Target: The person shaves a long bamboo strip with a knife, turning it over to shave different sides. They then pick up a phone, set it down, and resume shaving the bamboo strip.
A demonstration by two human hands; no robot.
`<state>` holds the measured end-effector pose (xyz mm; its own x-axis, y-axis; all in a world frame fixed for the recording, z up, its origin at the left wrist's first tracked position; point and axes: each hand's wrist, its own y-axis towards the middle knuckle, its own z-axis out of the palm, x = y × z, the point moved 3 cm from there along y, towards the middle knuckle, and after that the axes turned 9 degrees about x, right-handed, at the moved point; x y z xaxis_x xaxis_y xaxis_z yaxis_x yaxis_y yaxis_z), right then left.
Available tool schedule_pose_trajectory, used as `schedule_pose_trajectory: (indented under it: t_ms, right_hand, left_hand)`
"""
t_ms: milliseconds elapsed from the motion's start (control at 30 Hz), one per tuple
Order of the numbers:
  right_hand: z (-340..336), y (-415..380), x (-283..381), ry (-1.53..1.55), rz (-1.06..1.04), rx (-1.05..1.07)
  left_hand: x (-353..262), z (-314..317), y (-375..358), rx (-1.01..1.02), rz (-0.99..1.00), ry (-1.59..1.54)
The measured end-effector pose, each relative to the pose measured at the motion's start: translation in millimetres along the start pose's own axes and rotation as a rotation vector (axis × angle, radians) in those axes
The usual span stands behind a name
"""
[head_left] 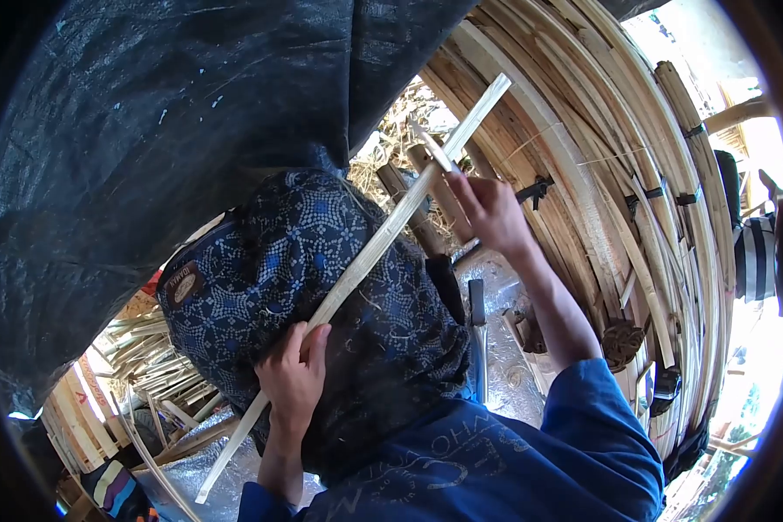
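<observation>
A long pale strip of wood or bamboo (390,230) runs diagonally over my lap, from lower left to upper right. My left hand (294,370) is closed around its lower part, the thumb on top. My right hand (489,213) grips a knife (435,150), whose handle is mostly hidden by my fingers. The knife's pale blade crosses the strip near its upper end and appears to touch it. Dark blue patterned cloth (296,252) covers my legs under the strip.
Long bundled wooden strips (574,157) curve along the right side. A black plastic sheet (174,130) hangs at upper left. Cut pieces (152,361) lie at left, shavings (400,117) beyond my knees. A dark-topped tool (477,304) stands beside my lap.
</observation>
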<state>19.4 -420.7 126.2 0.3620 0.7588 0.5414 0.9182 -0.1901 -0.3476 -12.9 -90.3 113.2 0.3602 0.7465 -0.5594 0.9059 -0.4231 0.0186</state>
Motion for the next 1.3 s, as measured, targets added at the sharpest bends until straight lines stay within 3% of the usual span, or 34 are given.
schedule_pose_trajectory:
  t_ms: [67, 133, 200, 233, 267, 333, 400, 533, 600, 667, 733, 833, 1000, 1133, 1300]
  right_hand:
    - [-6, -5, 0, -0.033, -0.054, -0.015]
    - [10, -27, 14, 0.217, -0.1, 0.016]
    - [31, -42, 12, 0.184, -0.128, 0.181]
    - [39, -50, 17, 0.182, -0.149, 0.172]
    - [48, -55, 22, 0.184, -0.169, 0.165]
    - [59, -64, 34, 0.185, -0.124, 0.162]
    - [69, -66, 41, 0.198, -0.159, 0.107]
    - [74, -67, 55, 0.177, -0.11, 0.103]
    - [75, -68, 59, 0.204, -0.188, 0.058]
    - [74, -69, 64, 0.202, -0.217, 0.035]
    - [78, -69, 68, 0.106, -0.194, 0.134]
    - [84, -64, 68, 0.094, -0.249, 0.117]
    - [87, -59, 69, 0.075, -0.335, 0.092]
    - [91, -57, 65, 0.09, -0.279, 0.039]
    - [95, -53, 59, 0.157, -0.271, -0.033]
  left_hand:
    - [3, -6, -2, 0.028, -0.022, -0.042]
    - [8, -18, -7, 0.031, -0.042, -0.05]
    - [18, -31, -14, 0.015, -0.021, -0.006]
    - [23, -39, -19, 0.169, -0.163, -0.051]
    - [22, -42, -20, 0.176, -0.171, -0.044]
    - [12, -48, -17, 0.052, -0.079, 0.093]
    - [1, -44, -8, 0.048, -0.064, 0.074]
    - [-25, -20, 21, -0.073, 0.158, -0.017]
    - [-23, 2, 33, -0.073, 0.168, -0.116]
    - [-24, 7, 37, -0.134, 0.22, -0.028]
    - [-20, 8, 35, -0.126, 0.222, -0.046]
    - [-17, 7, 34, -0.152, 0.251, -0.051]
    - [-7, 0, 28, -0.053, 0.153, -0.142]
    - [10, -25, 6, 0.043, 0.056, -0.172]
    - [38, -72, -35, 0.062, 0.029, -0.002]
